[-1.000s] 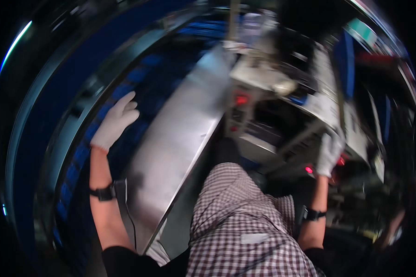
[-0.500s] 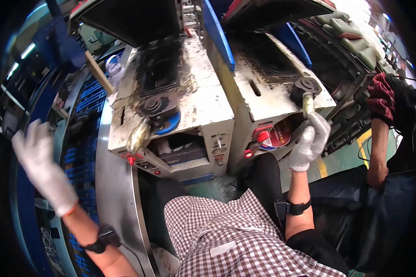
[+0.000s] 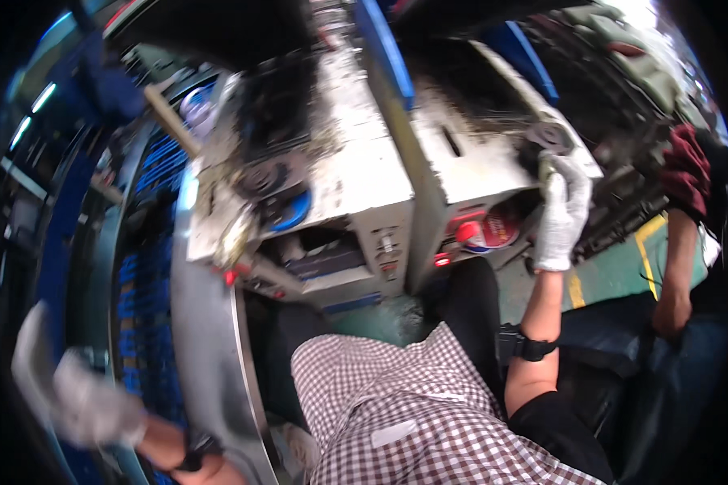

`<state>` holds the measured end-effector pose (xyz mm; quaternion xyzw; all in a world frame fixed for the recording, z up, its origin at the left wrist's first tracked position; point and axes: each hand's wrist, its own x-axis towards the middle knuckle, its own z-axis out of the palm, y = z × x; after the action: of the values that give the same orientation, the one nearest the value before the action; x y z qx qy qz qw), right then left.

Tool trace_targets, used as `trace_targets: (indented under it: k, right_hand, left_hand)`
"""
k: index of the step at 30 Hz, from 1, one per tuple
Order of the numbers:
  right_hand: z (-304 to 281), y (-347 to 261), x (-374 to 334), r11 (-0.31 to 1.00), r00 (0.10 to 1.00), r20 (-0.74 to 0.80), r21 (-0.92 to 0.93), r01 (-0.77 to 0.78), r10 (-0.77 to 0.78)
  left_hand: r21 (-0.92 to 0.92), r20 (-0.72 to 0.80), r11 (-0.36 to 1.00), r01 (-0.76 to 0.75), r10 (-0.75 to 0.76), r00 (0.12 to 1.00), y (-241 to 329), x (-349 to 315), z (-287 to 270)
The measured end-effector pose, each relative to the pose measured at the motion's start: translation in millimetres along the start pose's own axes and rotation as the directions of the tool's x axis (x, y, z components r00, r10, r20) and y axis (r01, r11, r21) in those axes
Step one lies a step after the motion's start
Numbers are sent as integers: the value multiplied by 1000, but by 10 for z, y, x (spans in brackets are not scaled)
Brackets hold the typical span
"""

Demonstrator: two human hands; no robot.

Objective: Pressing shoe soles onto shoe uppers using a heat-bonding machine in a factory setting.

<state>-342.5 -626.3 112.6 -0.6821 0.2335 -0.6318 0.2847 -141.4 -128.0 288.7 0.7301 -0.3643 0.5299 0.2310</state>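
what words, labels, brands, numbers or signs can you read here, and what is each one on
No text can be read clearly enough to quote.
Red round label at the right-hand machine: pale marks, too blurred to read.
Control panel by the left-hand opening: small marks, too small and blurred.
White patch on the checked apron: no lettering can be made out.

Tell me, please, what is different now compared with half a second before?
The left gloved hand has dropped lower at the left side; it is blurred, so its finger position is unclear. The right gloved hand has moved forward and now covers much of the wrapped handle on the right machine; whether it grips firmly I cannot tell. The left machine stayed in place.
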Motion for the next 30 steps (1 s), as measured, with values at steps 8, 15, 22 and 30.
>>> trace_targets:
  k: [8, 15, 22, 30]
  right_hand:
    - [132, 263, 84, 965, 989, -8, -220, 143, -148]
    - [-73, 104, 159, 938, 989, -17, -317, 136, -149]
    - [-24, -168, 43, 864, 969, -33, -461, 203, -245]
    - [-132, -821, 244, 948, 902, -290, -92, 306, -319]
  left_hand:
    - [-354, 442, 854, 381, -206, 873, 282, -775, 1712]
    - [-476, 362, 746, 467, -317, 876, 516, -793, 2202]
    - [-390, 486, 719, 575, -370, 792, 275, -926, 2137]
    - [-595, 457, 537, 599, -387, 801, 252, -1013, 2315]
